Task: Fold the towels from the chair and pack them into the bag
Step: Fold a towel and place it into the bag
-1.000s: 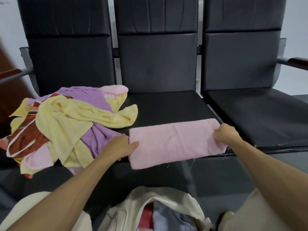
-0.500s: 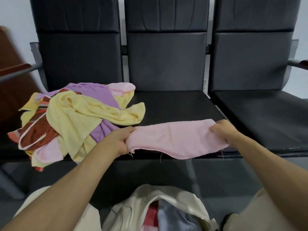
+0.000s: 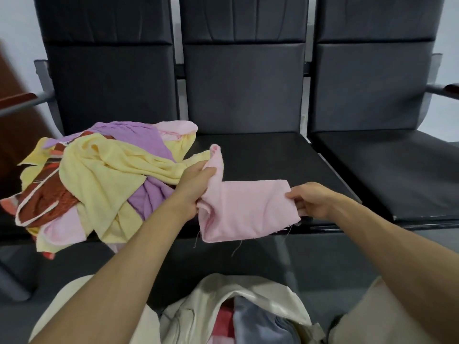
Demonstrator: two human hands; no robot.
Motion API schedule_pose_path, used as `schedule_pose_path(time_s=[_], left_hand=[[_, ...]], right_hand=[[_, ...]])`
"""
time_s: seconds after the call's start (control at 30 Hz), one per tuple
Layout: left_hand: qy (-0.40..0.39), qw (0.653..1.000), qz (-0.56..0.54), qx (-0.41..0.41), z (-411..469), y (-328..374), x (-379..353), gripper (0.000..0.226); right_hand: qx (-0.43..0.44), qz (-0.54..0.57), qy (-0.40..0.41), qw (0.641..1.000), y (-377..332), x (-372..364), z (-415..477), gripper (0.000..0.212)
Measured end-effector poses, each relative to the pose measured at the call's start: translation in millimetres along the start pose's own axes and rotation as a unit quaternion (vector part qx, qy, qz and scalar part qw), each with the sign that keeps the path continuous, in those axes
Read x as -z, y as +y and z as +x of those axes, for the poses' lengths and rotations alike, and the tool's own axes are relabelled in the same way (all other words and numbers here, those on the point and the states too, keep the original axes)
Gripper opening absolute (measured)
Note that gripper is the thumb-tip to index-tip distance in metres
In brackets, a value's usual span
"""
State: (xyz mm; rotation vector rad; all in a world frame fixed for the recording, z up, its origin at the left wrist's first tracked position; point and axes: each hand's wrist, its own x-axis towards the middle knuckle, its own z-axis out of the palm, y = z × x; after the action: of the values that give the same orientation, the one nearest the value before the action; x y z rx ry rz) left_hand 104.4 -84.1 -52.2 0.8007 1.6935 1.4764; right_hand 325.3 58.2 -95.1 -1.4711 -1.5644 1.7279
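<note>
A folded pink towel hangs lifted over the front edge of the middle black chair seat. My left hand grips its left end, which bunches upward above my fingers. My right hand pinches its right end. A loose pile of yellow, purple, pink and red-patterned towels covers the left seat. An open cream bag stands on the floor between my knees, with red and blue-grey folded cloth showing inside.
Three black chairs stand in a row; the right seat carries nothing. Metal armrests with wooden tops stick out at the far left and far right. Grey floor lies below the seats.
The pink towel lay flat on the seat one second ago. Both hands have lifted it off the seat and moved closer together, so it now hangs shorter with its left end bunched up.
</note>
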Motion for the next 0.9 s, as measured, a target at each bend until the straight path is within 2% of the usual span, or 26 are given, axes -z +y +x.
schedule_pose_path(time_s=[0.07, 0.2, 0.37, 0.53, 0.6, 0.7, 0.8, 0.9], left_hand=[[-0.033, 0.999, 0.032, -0.003, -1.2, -3.6, -23.7, 0.014], [-0.067, 0.992, 0.099, 0.026, 2.1, -13.8, -68.6, 0.035], [-0.117, 0.990, 0.078, -0.002, 5.5, -28.1, -110.0, 0.028], [-0.151, 0.977, 0.145, -0.042, 5.4, -37.5, -129.1, 0.026], [-0.193, 0.966, 0.166, -0.032, 4.0, -33.7, -128.8, 0.019], [-0.235, 0.963, 0.133, 0.011, 2.1, -29.3, -120.1, 0.027], [-0.226, 0.970, 0.079, 0.038, 1.2, -24.3, -104.3, 0.021], [-0.142, 0.984, 0.102, 0.019, 2.4, -21.6, -81.7, 0.023]], right_hand=[[0.009, 0.016, 0.004, 1.000, 5.4, 2.4, -3.3, 0.018], [0.013, 0.034, 0.005, 0.999, 13.8, 5.1, -4.6, 0.018], [0.016, 0.025, -0.004, 1.000, 15.9, 5.8, -0.3, 0.020], [0.002, 0.036, -0.013, 0.999, 15.0, 8.4, 3.0, 0.023], [-0.006, 0.043, -0.010, 0.999, 13.0, 9.4, 2.2, 0.025], [-0.009, 0.056, 0.006, 0.998, 11.4, 8.5, 1.2, 0.030], [-0.011, 0.036, 0.025, 0.999, 7.4, 1.9, -0.7, 0.043], [0.002, -0.053, 0.065, 0.996, 4.0, -7.7, 2.2, 0.050]])
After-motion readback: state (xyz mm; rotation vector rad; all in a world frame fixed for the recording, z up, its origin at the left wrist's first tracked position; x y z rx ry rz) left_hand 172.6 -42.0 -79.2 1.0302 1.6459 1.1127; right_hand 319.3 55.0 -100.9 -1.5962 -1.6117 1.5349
